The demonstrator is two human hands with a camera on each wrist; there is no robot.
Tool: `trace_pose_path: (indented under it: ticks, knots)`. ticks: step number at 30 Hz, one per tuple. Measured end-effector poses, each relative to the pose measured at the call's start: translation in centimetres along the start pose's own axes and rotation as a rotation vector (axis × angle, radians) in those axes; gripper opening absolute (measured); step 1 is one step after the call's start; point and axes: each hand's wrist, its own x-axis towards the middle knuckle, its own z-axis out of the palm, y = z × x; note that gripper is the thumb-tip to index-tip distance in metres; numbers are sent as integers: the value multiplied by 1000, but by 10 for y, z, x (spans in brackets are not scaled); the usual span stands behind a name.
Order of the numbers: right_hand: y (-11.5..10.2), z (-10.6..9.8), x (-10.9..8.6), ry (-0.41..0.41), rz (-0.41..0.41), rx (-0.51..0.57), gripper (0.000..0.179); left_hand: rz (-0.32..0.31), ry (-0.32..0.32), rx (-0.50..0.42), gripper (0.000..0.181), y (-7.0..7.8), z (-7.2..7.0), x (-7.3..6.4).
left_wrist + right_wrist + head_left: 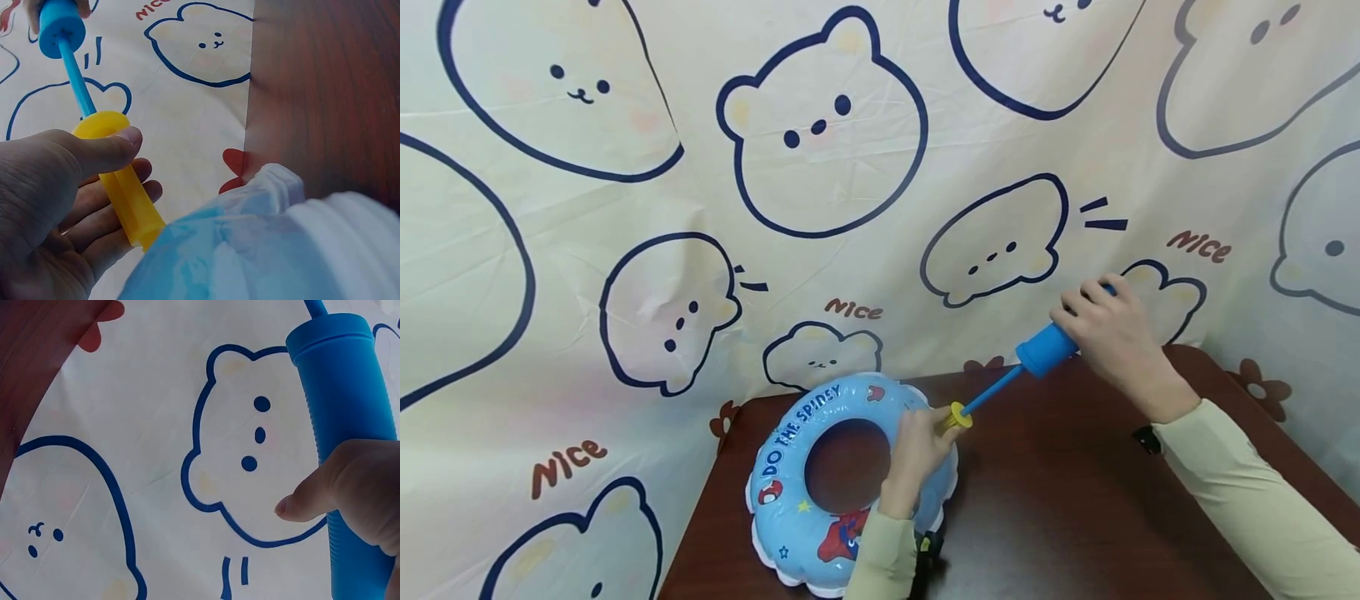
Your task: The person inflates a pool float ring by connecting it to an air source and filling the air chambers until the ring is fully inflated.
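Note:
A light blue inflatable swim ring [790, 442] with cartoon prints and a scalloped white edge leans at the left of the table. My left hand [917, 446] is over the ring's right side and pinches the yellow end piece [128, 194] of a hand pump between thumb and fingers. In the left wrist view, its narrow tip meets the ring's clear blue plastic; the contact spot is partly hidden. A thin blue rod [992, 390] runs from the yellow flange up to the blue pump barrel [344, 387]. My right hand [1108, 337] grips that barrel, raised to the right.
The dark brown table [1060, 500] extends to the right of the ring. Behind it hangs a pale cloth [820, 275] printed with bear outlines, which also runs along both sides. A black strap piece [929, 546] shows by the left wrist.

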Motion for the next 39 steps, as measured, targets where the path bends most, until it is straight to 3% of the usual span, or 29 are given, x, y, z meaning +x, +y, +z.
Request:
trace_pose_path:
  ticks: [5, 14, 24, 29, 39]
  knots:
    - [-13, 3, 3, 25, -58, -32, 48, -21, -9, -18, 14, 2, 0, 0]
    - [-65, 25, 14, 28, -94, -57, 34, 3, 23, -25, 13, 4, -3, 0]
    - [-107, 51, 14, -1, -124, -26, 27, 71, 65, -2, 12, 6, -3, 2]
    - [-99, 49, 18, -8, -148, 28, 30, 65, 63, 2, 15, 7, -4, 3]
    - [-45, 17, 24, -42, -75, 26, 44, 16, 35, -37, 18, 3, -5, 1]
